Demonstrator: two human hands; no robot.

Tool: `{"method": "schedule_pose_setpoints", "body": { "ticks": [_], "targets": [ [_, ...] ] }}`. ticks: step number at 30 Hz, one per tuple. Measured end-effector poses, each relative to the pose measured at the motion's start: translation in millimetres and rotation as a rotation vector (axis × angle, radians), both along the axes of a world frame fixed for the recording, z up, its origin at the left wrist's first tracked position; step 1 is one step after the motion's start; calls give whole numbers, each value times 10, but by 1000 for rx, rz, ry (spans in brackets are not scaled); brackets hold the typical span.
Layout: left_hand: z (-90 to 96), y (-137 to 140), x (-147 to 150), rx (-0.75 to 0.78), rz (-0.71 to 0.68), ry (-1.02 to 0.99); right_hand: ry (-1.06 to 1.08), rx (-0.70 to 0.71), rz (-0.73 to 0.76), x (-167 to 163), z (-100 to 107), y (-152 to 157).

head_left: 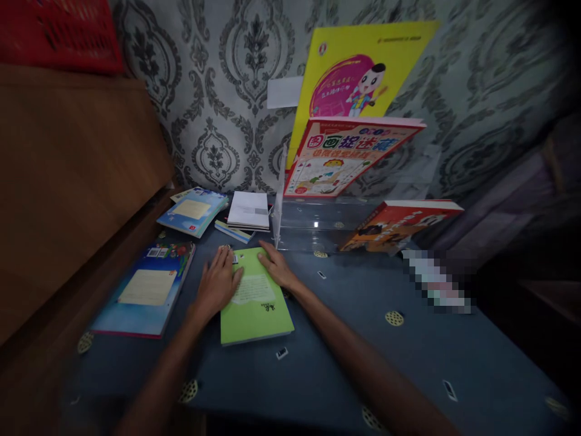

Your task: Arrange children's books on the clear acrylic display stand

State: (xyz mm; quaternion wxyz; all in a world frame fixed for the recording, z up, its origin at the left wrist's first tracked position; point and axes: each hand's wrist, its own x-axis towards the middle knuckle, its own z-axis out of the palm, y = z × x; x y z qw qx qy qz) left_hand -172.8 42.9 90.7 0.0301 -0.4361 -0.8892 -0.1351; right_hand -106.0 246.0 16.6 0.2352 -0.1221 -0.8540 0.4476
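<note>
A light green book (256, 303) lies back cover up on the dark cloth, with a pale text patch on it. My left hand (218, 281) grips its upper left edge, thumb over the cover and fingers stretched along the side. At the upper right corner, my right hand (278, 266) holds the edge with its thumb on the cover and its fingers along the border. The undersides of my fingers are hidden. Just behind the book stands a clear stepped rack (308, 224). A red-bordered picture book (340, 160) leans in it before a tall yellow book (363, 72).
An orange-red book (399, 227) stands at the rack's lower right. Left of my hands lies a blue book (145, 290). Farther back are a light blue book (193, 212) and white-covered books (248, 210). A wooden panel (77, 181) borders the left, below a red basket (63, 36).
</note>
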Motion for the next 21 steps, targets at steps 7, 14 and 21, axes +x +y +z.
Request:
{"method": "schedule_pose_setpoints", "body": {
  "ticks": [7,14,21],
  "targets": [
    [-152,-33,-65,130,-29,-31,-21,235,33,50,164,-96],
    [-258,-27,-132,221,-45,-63,-192,515,182,503,556,-411],
    [-293,-42,-174,266,-44,-88,-208,545,323,1082,676,-608]
  ]
}}
